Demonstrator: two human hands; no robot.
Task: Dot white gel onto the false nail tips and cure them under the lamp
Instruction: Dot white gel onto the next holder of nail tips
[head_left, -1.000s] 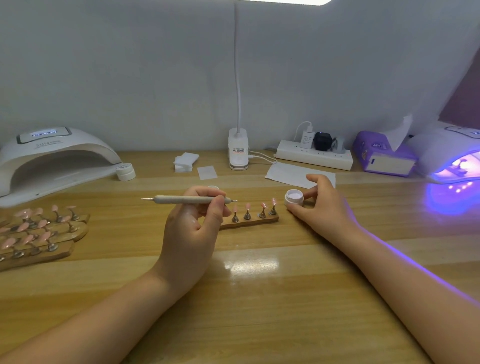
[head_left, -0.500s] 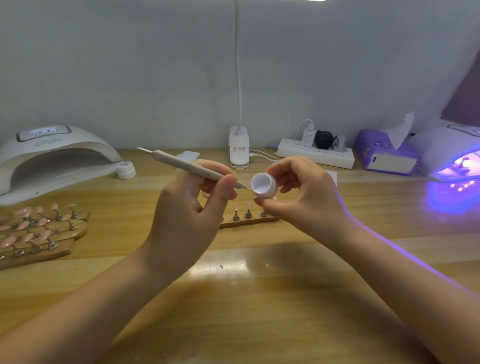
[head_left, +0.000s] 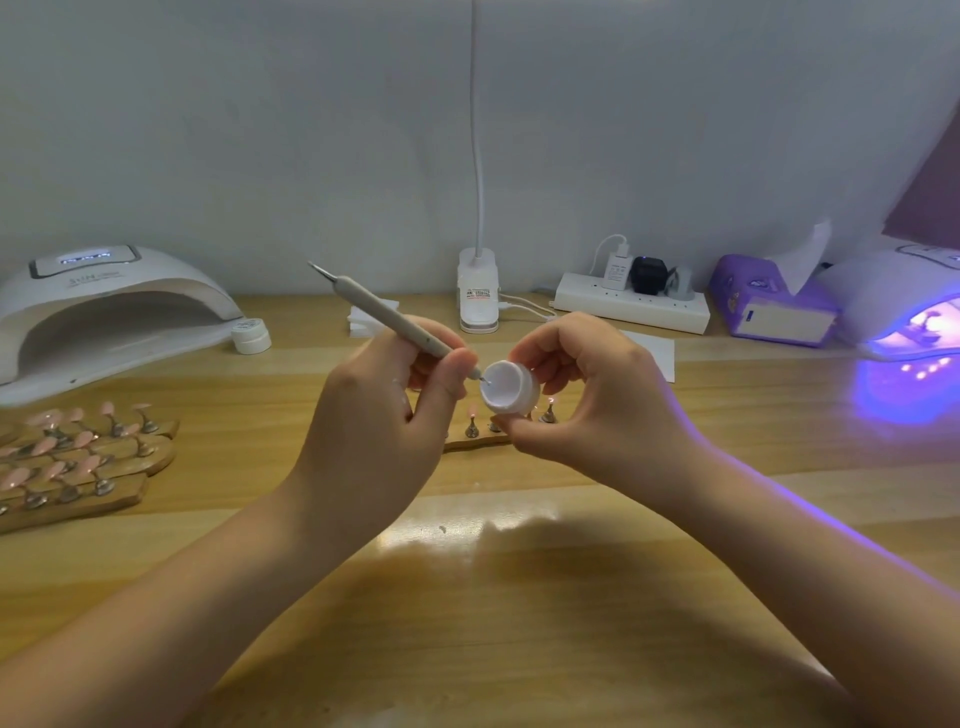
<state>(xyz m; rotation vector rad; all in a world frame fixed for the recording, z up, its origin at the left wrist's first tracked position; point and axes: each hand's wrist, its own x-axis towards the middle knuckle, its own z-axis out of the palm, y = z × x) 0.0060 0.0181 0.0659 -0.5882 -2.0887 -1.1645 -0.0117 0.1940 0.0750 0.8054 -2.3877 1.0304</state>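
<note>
My left hand (head_left: 384, 431) grips a grey dotting pen (head_left: 384, 314) slanted up to the left, its lower tip inside the open white gel pot (head_left: 508, 388). My right hand (head_left: 597, 400) holds that pot lifted above the table, tilted toward the pen. Behind my hands a small wooden strip (head_left: 475, 440) carries pink false nail tips on metal stands, partly hidden. A white curing lamp (head_left: 98, 306) stands unlit at the far left. Another lamp (head_left: 914, 306) glows purple at the right edge.
Several wooden strips of pink nail tips (head_left: 78, 457) lie at the left. A white pot lid (head_left: 252, 335) sits by the left lamp. At the back stand a desk lamp base (head_left: 478, 296), a power strip (head_left: 631, 309), a purple tissue box (head_left: 774, 306) and white wipes (head_left: 649, 348).
My right hand lifted the gel pot off the table and tilted it toward my left hand. My left hand raised the pen, angled it and put its tip into the pot.
</note>
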